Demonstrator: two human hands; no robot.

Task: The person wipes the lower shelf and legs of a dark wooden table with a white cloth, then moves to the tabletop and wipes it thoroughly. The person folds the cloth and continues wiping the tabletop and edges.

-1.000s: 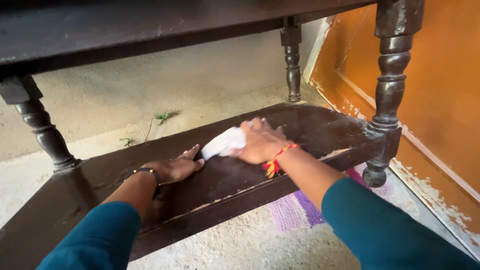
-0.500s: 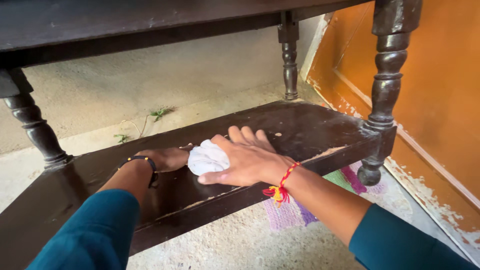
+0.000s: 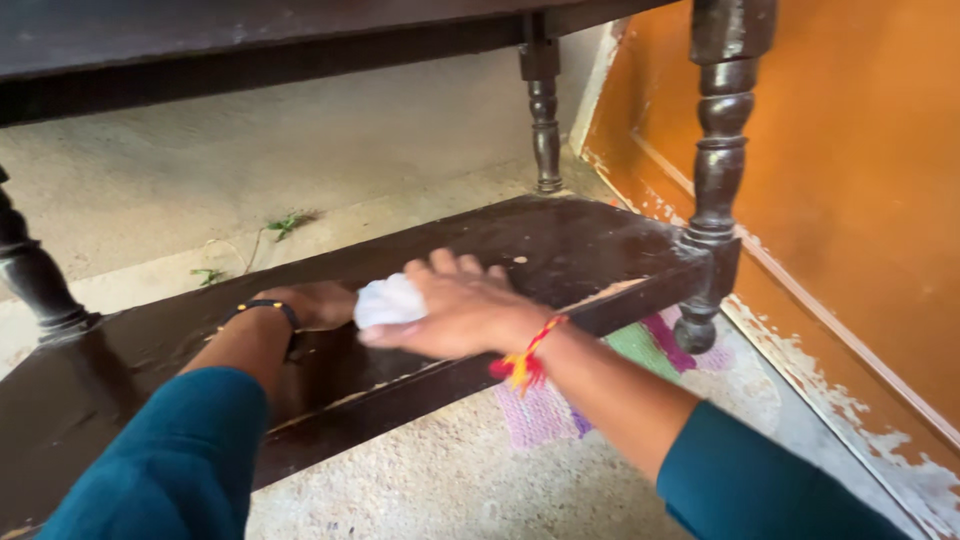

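My right hand (image 3: 462,308) presses a crumpled white cloth (image 3: 388,299) flat against the lower shelf (image 3: 590,245) of a dark wooden table. A red and yellow thread is tied around that wrist. My left hand (image 3: 312,303) rests palm down on the same shelf just left of the cloth, touching or almost touching it. It wears a black bangle, and both arms are in teal sleeves. The shelf's dark finish is worn, with pale scuffed patches along its front edge.
The table top (image 3: 200,45) overhangs at the top of the view. Turned legs stand at the right front (image 3: 718,170), right back (image 3: 545,125) and left (image 3: 35,275). An orange wall (image 3: 860,180) with peeling paint is close on the right. A purple and green mat (image 3: 610,375) lies on the concrete floor.
My right hand has swept the white cloth leftward along the shelf toward my left hand, bunching it up. The left hand has stayed in place. The view shifted slightly right.
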